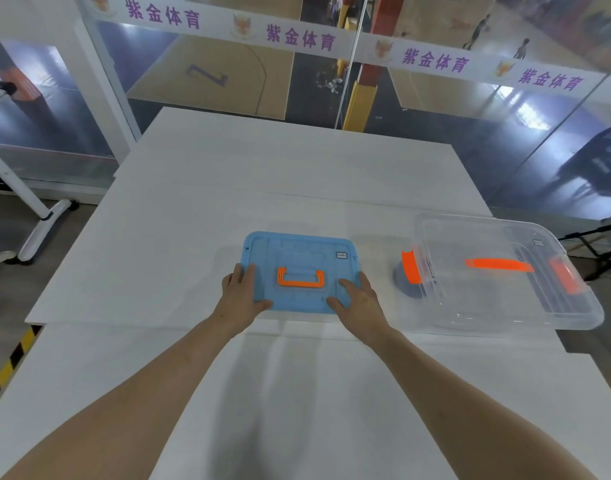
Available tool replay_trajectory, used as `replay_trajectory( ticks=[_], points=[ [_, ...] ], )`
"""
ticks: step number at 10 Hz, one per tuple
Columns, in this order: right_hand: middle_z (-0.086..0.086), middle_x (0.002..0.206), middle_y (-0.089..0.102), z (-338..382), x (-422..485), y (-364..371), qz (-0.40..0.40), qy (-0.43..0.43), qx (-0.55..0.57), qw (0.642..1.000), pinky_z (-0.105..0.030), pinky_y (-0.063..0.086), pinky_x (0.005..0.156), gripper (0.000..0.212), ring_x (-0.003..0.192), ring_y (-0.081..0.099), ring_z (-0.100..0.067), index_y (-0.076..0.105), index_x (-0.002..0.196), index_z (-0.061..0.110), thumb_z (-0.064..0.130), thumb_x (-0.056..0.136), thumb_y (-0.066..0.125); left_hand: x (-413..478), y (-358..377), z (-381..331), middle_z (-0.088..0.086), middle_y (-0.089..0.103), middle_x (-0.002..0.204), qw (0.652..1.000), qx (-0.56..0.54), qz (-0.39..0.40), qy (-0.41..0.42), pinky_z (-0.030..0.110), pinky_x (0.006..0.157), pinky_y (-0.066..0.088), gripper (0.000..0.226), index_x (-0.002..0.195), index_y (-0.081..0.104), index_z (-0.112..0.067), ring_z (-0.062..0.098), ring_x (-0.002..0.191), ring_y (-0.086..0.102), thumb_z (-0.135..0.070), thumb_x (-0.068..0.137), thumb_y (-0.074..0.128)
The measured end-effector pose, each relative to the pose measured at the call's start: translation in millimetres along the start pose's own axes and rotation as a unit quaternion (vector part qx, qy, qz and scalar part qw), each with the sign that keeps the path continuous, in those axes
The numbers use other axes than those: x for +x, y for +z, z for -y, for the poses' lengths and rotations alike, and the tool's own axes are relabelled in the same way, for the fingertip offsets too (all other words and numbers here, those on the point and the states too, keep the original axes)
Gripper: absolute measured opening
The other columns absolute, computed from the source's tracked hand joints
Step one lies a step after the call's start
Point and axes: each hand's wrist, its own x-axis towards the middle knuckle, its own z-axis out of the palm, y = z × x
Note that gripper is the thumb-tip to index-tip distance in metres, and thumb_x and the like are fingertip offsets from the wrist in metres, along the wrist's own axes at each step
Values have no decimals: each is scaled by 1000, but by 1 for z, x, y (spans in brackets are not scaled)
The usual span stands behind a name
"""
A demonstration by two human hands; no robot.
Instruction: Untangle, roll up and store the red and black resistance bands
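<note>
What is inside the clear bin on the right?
Through the clear bin only an orange strip shows; no bands visible. A grey shape at its left end is unidentifiable.

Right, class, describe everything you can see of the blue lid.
The blue lid looks plastic, rectangular with rounded corners and moulded ridges. An orange handle lies folded flat at its centre; a small label sits near its far right corner. It lies level over the white table. The left grip and right grip rest flat on its near corners.
</note>
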Motion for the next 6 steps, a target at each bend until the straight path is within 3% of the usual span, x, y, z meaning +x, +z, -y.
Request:
replay_trajectory(
  ticks=[1, 3, 4, 5, 6],
  points=[
    [-7, 174, 15, 0, 0, 1, 1, -5, -26, 1000, -46, 39, 122, 61, 149, 36, -34, 44, 157, 28, 53, 103, 56, 1, -2, -2, 14, 9, 172, 1000, 16, 2, -2, 48, 122, 32, 95, 165, 10, -10, 36, 156, 12, -37, 98, 71],
    [-8, 175, 14, 5, 0, -3, 19, -3, -100, 995, -50, 40, 119, 62, 147, 40, -34, 39, 158, 31, 61, 104, 46, 1, -2, -1, 16, 15, 165, 997, 69, 18, 4, 47, 112, 41, 72, 154, 29, -11, 40, 143, 30, -41, 99, 66],
    [-11, 173, 18, 9, 2, -10, 37, 0, -128, 991, -52, 37, 120, 61, 152, 31, -34, 38, 158, 31, 58, 104, 47, 2, -5, -2, 24, 4, 169, 993, 111, 45, 4, 48, 122, 31, 80, 161, 19, -13, 44, 151, 23, -45, 101, 62],
    [-12, 165, 30, 18, -5, -26, 25, -14, -172, 985, -51, 39, 118, 55, 149, 34, -34, 43, 155, 28, 50, 104, 50, -6, -12, -16, 26, 0, 171, 987, 151, 57, 5, 52, 129, 20, 88, 166, 8, -17, 42, 160, 6, -53, 101, 57],
    [-11, 164, 35, 27, -16, -37, -5, -35, -174, 984, -50, 40, 118, 53, 148, 37, -34, 46, 154, 25, 44, 104, 51, -19, -20, -38, 21, 8, 173, 986, 159, 42, 25, 53, 126, 26, 79, 165, 14, -18, 38, 161, 11, -52, 104, 51]
  ],
)
